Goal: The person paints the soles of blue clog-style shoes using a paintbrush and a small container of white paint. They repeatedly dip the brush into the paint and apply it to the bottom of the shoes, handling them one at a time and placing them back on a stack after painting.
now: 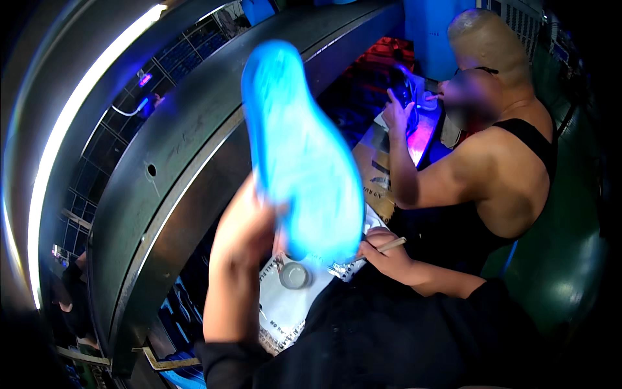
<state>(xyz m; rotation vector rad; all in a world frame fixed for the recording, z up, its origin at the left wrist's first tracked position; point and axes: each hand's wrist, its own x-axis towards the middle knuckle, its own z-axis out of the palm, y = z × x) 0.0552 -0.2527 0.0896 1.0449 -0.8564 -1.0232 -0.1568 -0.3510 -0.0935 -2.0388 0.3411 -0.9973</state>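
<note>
A shoe sole (pixel 301 162) glowing bright blue stands nearly upright in front of me, its surface streaked. My left hand (pixel 253 223) grips its left edge low down, fingers partly behind it. At the sole's lower right edge, my right hand (pixel 392 259) is closed round a slim pale handle (pixel 392 244), like that of a brush; its working end is hidden. Below the sole, a small grey-white cup (pixel 295 275) rests on printed white paper (pixel 278 311). What the cup holds is too unclear to tell.
A long dark metal machine edge or conveyor housing (pixel 168 175) curves along my left. At my right, close by, a co-worker (pixel 499 155) holds a dark shoe (pixel 402 87) under purple light. A bright tube lamp (pixel 58 142) runs along the far left. The floor (pixel 576 259) is green.
</note>
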